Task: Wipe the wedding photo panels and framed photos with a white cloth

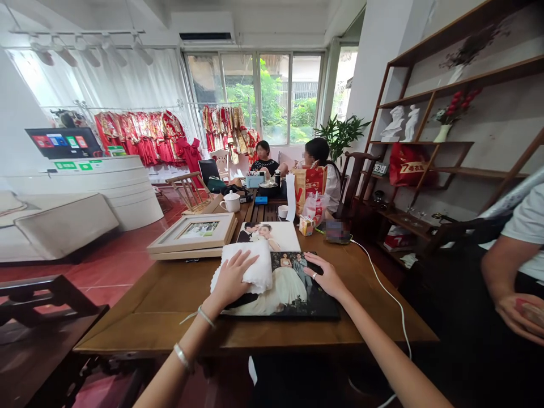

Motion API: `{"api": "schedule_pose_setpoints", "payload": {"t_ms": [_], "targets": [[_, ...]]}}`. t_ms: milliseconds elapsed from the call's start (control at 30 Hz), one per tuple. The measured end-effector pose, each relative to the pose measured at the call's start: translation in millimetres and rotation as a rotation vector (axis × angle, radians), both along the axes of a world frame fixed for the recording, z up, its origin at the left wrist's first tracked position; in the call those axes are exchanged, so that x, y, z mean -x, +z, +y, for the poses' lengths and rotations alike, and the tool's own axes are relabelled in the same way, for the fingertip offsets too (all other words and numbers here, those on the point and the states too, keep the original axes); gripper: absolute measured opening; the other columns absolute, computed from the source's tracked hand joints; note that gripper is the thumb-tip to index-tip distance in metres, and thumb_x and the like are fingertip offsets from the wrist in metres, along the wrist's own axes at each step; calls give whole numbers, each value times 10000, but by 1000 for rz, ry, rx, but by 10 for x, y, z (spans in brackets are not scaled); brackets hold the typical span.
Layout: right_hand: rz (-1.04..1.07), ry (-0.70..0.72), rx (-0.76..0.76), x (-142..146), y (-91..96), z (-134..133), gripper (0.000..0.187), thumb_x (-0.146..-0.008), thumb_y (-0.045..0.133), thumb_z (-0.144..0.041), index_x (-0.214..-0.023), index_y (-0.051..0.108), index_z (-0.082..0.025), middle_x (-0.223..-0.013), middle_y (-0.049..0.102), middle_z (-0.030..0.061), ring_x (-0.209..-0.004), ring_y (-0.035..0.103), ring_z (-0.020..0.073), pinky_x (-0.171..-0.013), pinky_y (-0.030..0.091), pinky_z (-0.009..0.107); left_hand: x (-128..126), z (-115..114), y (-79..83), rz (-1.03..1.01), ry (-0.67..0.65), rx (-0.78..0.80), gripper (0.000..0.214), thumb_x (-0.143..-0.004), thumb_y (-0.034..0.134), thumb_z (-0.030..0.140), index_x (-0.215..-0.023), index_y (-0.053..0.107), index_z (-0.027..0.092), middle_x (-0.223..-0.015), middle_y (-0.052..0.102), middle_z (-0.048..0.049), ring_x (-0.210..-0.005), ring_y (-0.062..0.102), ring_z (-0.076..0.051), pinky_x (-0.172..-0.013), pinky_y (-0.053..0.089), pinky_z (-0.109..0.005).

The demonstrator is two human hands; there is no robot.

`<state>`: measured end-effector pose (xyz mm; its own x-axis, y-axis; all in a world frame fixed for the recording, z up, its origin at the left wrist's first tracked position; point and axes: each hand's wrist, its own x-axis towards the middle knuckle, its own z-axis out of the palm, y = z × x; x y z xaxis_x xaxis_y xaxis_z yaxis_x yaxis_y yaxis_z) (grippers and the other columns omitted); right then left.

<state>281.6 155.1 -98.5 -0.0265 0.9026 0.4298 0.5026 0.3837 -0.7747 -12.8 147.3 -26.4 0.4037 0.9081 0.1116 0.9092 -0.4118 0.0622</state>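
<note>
My left hand lies flat with fingers spread on a folded white cloth. Under the cloth is a dark wedding photo panel showing a couple and a long white gown. At the panel's upper right, my right hand rests with fingers stretched out, a ring on one finger. Just beyond the panel lies a second wedding photo with a pale background, partly covered by the cloth. Stacked pale wooden picture frames sit to the left of it.
On the wooden table are a white lidded mug, a paper bag, a small box and a white cable. Two people sit at the far end. Another person's hand is at right, beside the shelves.
</note>
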Motion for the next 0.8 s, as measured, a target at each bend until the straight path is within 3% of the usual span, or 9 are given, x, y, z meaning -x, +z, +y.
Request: {"api": "schedule_pose_setpoints", "payload": {"t_ms": [267,367,467,600,800], "targets": [[33,-7,-7,35,7,-3,397,-765,628,-346,-1126,657,-185,-1263,599,115,-1211,525,257,-1070,359,465,-52,-756,18,78,89,106,979,-516,445,23,-1424,278,350,-1537,146,63,-1420,56,-237,-1124,142,-508],[36,-2,1,35,15,-7,402,-763,628,-341,-1131,654,-181,-1267,595,116,-1214,523,256,-1071,357,464,-26,-876,51,96,57,145,1017,-491,431,18,-1426,253,374,-1537,115,91,-1421,32,-222,-1130,133,-497],[34,2,4,23,10,-6,408,-762,630,-360,-1131,654,-188,-1270,594,113,-1217,519,258,-1070,358,466,-5,-774,106,92,12,178,980,-520,437,32,-1428,261,355,-1537,138,67,-1419,53,-224,-1123,174,-488],[32,15,2,8,-10,1,423,-761,633,-395,-1134,652,-195,-1277,589,110,-1220,517,258,-1071,355,467,-27,-450,123,82,-4,171,911,-578,460,56,-1427,274,329,-1534,175,31,-1416,89,-243,-1105,205,-511],[31,14,-1,10,-5,-4,435,-761,631,-406,-1137,650,-189,-1277,588,118,-1218,519,259,-1072,353,464,-93,-44,29,30,25,21,761,-692,494,118,-1411,326,299,-1509,273,-18,-1394,192,-270,-1083,251,-495]]}}
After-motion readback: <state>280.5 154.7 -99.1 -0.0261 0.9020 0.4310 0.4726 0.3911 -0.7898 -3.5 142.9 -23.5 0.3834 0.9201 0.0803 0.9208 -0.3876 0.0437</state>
